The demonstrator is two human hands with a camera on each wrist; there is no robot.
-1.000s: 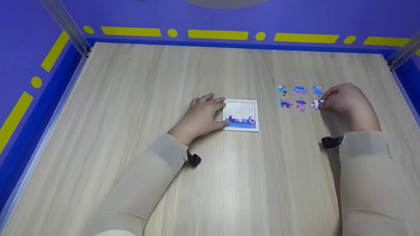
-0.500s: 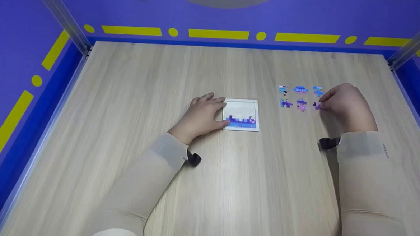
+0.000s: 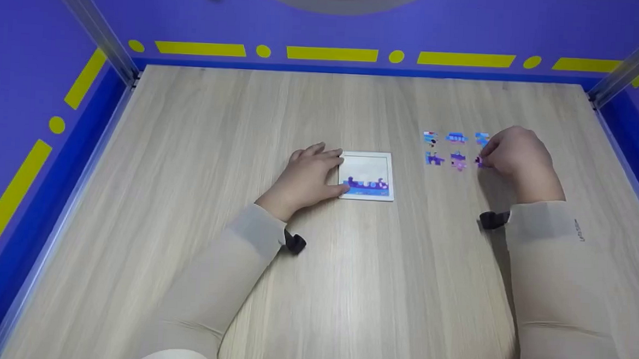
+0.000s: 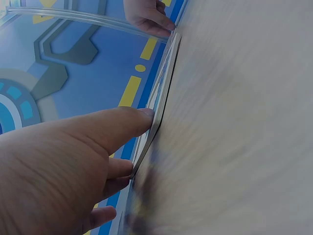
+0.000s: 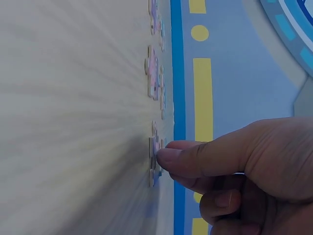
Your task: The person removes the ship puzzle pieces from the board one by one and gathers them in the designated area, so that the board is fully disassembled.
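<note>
My left hand rests at the left side of a small white puzzle tray. Its thumb touches the tray's near-left corner, and fingertips lie along the left edge. Joined blue and purple jigsaw pieces fill the tray's near part; the far part shows its white base. To the right, my right hand pinches a purple jigsaw piece between thumb and finger. In the right wrist view this jigsaw piece is at table level, partly hidden by the thumb; whether it is lifted I cannot tell.
Several loose jigsaw pieces lie in two rows left of and beyond my right hand, among them a pink and purple piece and a blue piece. Blue-purple walls border the wooden table at the back and sides.
The piece under my right fingers looked pale pink a second ago and shows purple now. My right hand has shifted slightly left. The left hand and tray have stayed put.
</note>
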